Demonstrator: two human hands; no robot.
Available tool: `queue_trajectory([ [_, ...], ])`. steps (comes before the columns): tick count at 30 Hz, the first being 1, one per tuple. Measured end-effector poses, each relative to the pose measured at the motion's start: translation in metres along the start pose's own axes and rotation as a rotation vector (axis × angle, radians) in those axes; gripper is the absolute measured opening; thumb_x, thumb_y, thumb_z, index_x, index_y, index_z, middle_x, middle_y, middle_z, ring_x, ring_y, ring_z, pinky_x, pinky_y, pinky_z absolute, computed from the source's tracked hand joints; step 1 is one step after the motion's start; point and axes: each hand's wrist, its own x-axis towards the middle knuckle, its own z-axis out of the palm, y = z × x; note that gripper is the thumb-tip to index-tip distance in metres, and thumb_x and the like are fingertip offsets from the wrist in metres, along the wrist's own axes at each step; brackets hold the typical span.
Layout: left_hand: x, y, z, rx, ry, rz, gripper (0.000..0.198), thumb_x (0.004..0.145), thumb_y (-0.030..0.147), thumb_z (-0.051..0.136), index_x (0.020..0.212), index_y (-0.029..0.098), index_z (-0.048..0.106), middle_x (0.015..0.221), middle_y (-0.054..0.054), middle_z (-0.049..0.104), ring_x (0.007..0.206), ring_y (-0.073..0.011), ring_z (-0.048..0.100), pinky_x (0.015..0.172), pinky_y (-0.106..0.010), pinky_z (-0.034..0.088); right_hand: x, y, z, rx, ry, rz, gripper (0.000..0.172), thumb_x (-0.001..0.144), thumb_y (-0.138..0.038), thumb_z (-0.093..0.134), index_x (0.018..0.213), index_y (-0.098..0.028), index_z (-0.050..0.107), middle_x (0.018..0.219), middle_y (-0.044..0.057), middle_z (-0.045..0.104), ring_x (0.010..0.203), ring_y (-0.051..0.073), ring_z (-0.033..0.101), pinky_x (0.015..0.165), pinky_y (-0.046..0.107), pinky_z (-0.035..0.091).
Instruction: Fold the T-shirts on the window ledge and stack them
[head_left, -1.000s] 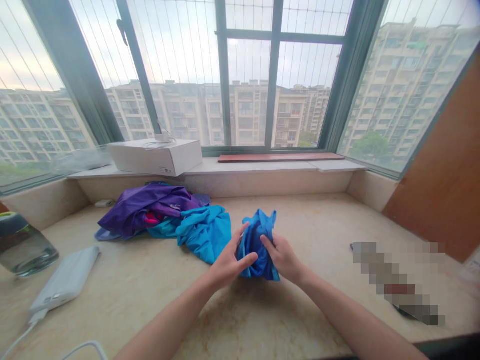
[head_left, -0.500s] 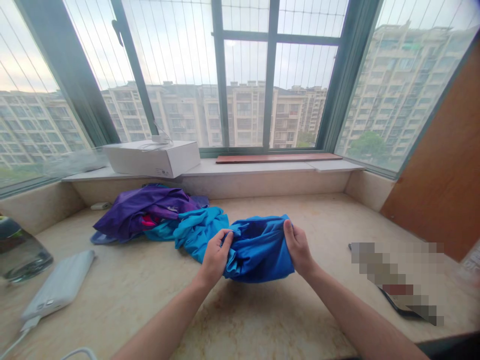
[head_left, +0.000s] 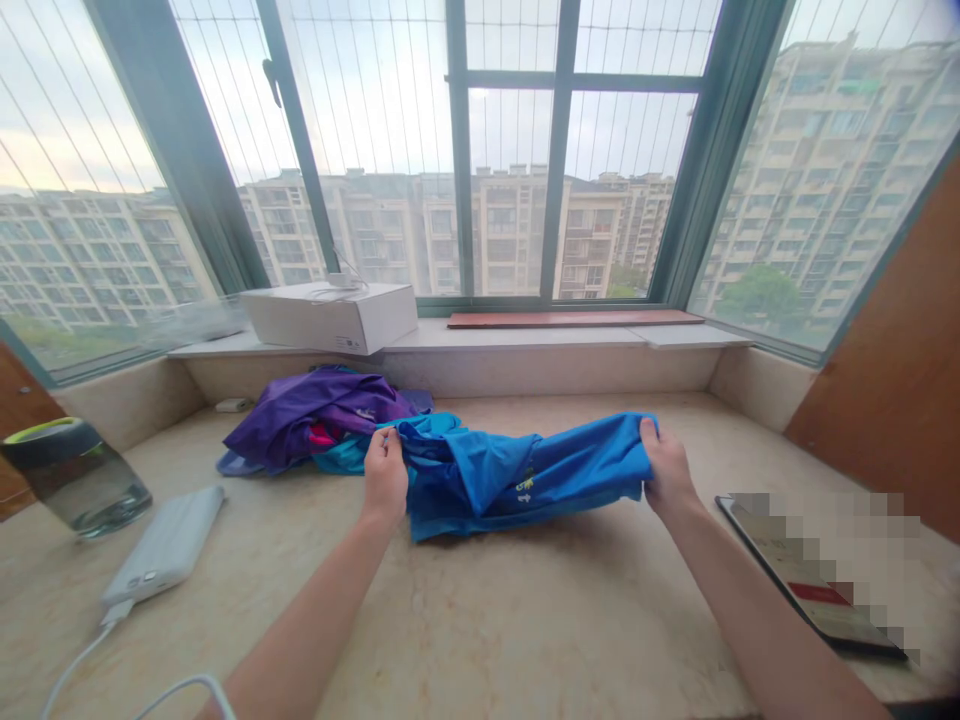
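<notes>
A bright blue garment (head_left: 525,475) with a small yellow print is stretched out wide above the marble sill (head_left: 480,620). My left hand (head_left: 385,472) is closed on its left edge. My right hand (head_left: 664,465) is closed on its right edge. The cloth sags a little in the middle and its lower fold touches the sill. Just behind my left hand lies a heap of other clothes: a purple garment (head_left: 315,410) on top of a teal one (head_left: 341,458), with a bit of pink showing.
A white box (head_left: 330,315) sits on the window ledge behind. At the left are a clear bottle with a green lid (head_left: 71,478) and a grey power bank (head_left: 165,550) with a white cable. A flat tablet-like device (head_left: 810,580), partly blurred, lies at the right.
My hands have moved apart, pulling the bunched blue garment out into a wide band. The view has shifted slightly to the left.
</notes>
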Motion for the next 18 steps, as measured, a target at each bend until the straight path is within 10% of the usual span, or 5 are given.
queue_trajectory([
  [4, -0.008, 0.012, 0.005, -0.079, -0.093, -0.059, 0.047, 0.081, 0.067, 0.065, 0.089, 0.021, 0.058, 0.064, 0.005, 0.056, 0.056, -0.0136, 0.055, 0.054, -0.024, 0.046, -0.01, 0.006, 0.009, -0.326, -0.096, -0.243, 0.043, 0.081, -0.057, 0.064, 0.101, -0.02, 0.07, 0.102, 0.01, 0.07, 0.105, 0.029, 0.063, 0.093, 0.045, 0.051],
  [10, -0.056, 0.028, 0.025, -0.247, -0.513, -0.183, 0.044, 0.083, 0.063, 0.067, 0.097, 0.023, 0.055, 0.061, 0.007, 0.053, 0.046, -0.0116, 0.051, 0.046, -0.023, 0.041, -0.078, 0.013, 0.039, -0.522, -0.977, -0.456, 0.079, 0.076, -0.059, 0.077, 0.144, -0.024, 0.055, 0.151, 0.016, 0.05, 0.142, 0.035, 0.042, 0.117, 0.055, 0.032],
  [13, -0.077, 0.03, 0.028, -0.214, -0.541, -0.112, 0.042, 0.086, 0.062, 0.066, 0.1, 0.023, 0.057, 0.058, 0.008, 0.047, 0.043, -0.0084, 0.042, 0.041, -0.02, 0.032, -0.103, 0.022, 0.054, -0.569, -1.073, -0.491, 0.099, 0.065, -0.054, 0.087, 0.15, -0.024, 0.047, 0.158, 0.018, 0.04, 0.147, 0.04, 0.033, 0.118, 0.057, 0.03],
  [18, -0.092, 0.032, 0.027, -0.197, -0.761, 0.015, 0.04, 0.096, 0.054, 0.055, 0.124, 0.025, 0.058, 0.096, -0.004, 0.071, 0.075, -0.0161, 0.068, 0.065, -0.025, 0.055, -0.109, 0.016, 0.07, -0.323, -0.975, -0.47, 0.025, 0.096, -0.039, 0.054, 0.095, -0.022, 0.072, 0.104, 0.007, 0.073, 0.098, 0.026, 0.066, 0.091, 0.041, 0.051],
])
